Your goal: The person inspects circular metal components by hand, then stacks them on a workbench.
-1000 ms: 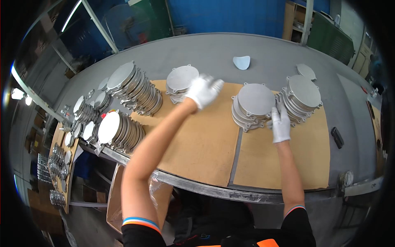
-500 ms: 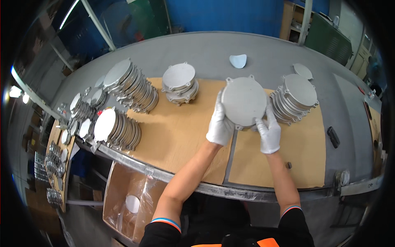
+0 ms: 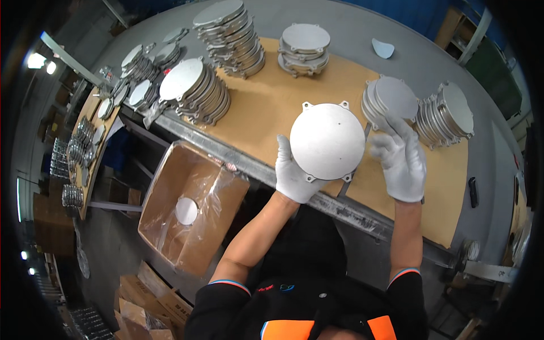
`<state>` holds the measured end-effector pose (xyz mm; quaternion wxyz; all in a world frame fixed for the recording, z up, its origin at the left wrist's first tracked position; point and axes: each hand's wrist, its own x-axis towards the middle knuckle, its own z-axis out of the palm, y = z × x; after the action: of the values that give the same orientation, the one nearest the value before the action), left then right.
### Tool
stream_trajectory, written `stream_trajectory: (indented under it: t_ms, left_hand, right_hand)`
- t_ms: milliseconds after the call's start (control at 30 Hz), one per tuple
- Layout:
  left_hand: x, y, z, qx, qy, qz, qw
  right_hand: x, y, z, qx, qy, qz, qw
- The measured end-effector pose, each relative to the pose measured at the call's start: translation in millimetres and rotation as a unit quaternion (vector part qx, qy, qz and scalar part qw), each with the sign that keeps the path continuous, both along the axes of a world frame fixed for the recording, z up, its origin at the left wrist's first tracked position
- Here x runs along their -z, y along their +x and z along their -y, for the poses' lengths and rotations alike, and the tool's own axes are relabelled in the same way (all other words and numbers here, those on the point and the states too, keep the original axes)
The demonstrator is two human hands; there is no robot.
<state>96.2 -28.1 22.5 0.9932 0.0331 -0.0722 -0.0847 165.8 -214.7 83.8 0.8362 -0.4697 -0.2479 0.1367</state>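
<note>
My left hand point(image 3: 294, 175), in a white glove, grips a round grey metal plate point(image 3: 327, 141) with small mounting tabs by its lower left rim and holds it flat above the table's front edge. My gloved right hand point(image 3: 399, 161) is just right of the plate's rim with its fingers spread upward and nothing in it. The fingertips reach toward a stack of the same plates point(image 3: 391, 99) on the brown board point(image 3: 266, 107).
More plate stacks stand on the board: far right point(image 3: 447, 113), back centre point(image 3: 305, 45), back left point(image 3: 229, 34) and left point(image 3: 192, 90). A plastic-lined cardboard box point(image 3: 164, 226) holding one plate stands on the floor to my left. Small parts fill a rack point(image 3: 85, 147).
The plate taken off the right stack has come toward me over the table edge. My right hand has let go of it, so only the left holds it.
</note>
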Motion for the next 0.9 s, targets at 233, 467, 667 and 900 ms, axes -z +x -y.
stream_trajectory:
  t_ms: [233, 467, 667, 900]
  left_hand:
    - [25.8, -43.3, 7.2, 0.053, 0.041, -0.062, 0.996]
    - [33.8, -53.9, -1.0, 0.044, -0.124, -0.013, 0.991]
    - [30.2, -49.7, 14.2, 0.027, -0.047, -0.079, 0.995]
    - [61.3, -27.2, 28.1, 0.06, -0.005, 0.041, 0.997]
  right_hand:
    - [26.0, -58.9, -34.0, -0.315, -0.222, -0.085, 0.919]
    - [37.5, -78.7, 55.5, -0.285, -0.574, 0.144, 0.754]
    - [79.5, -19.3, 182.5, 0.349, -0.618, 0.059, 0.702]
    - [120.5, -29.5, 182.8, 0.374, -0.704, 0.262, 0.544]
